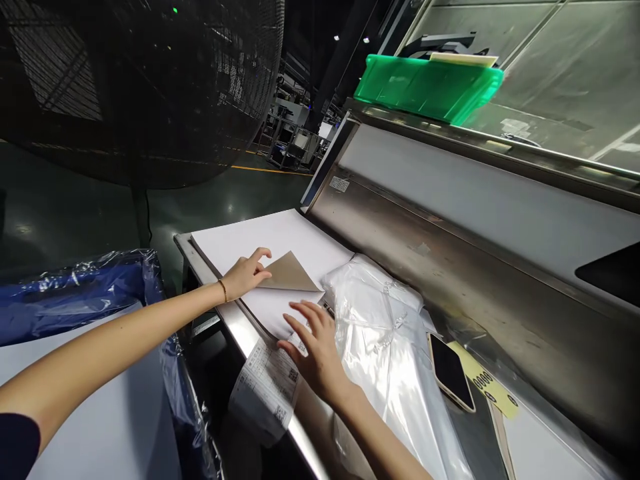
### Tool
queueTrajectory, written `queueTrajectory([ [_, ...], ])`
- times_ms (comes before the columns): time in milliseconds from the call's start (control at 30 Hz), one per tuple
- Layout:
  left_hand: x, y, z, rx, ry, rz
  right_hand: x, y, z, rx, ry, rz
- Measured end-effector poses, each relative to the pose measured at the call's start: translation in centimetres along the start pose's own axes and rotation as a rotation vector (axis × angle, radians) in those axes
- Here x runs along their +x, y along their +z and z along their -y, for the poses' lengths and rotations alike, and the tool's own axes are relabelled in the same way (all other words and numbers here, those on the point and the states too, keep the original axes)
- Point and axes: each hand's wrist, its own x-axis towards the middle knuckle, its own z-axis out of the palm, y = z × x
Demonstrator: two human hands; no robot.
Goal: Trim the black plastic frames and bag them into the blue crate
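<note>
Centre: white sheets (250, 233), smooth matt paper, with a turned corner (293, 275) showing a dull brown, board-like face; beside them to the right, clear plastic bags (375, 313), glossy and wrinkled. Bench edge (250, 333), smooth shiny metal; far-right panel (370, 213), metal with a dull sheen (scuffed in patches); bin (420, 90) above, translucent green plastic. Near left, crinkled glossy film (75, 303) over blue; near right, phone (450, 370), dark smooth glossy screen.
</note>
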Motion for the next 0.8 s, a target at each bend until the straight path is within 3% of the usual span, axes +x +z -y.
queueTrajectory([
  [133, 0.3, -0.6, -0.1, -0.035, 0.078, 0.063, 1.4, -0.5, 0.1, 0.124, 0.047, 0.242],
  [267, 0.1, -1.3, -0.7, -0.042, 0.162, 0.218, 3.5, -1.1, 0.0, 0.235, 0.279, 0.270],
  [500, -0.8, -1.5, -1.5, 0.056, 0.234, 0.413, 5.9, -1.5, -0.3, 0.342, 0.474, 0.164],
  [800, -1.4, -0.1, -2.4, 0.199, 0.137, 0.249, 3.9, -3.4, 0.0, 0.346, 0.386, -0.085],
])
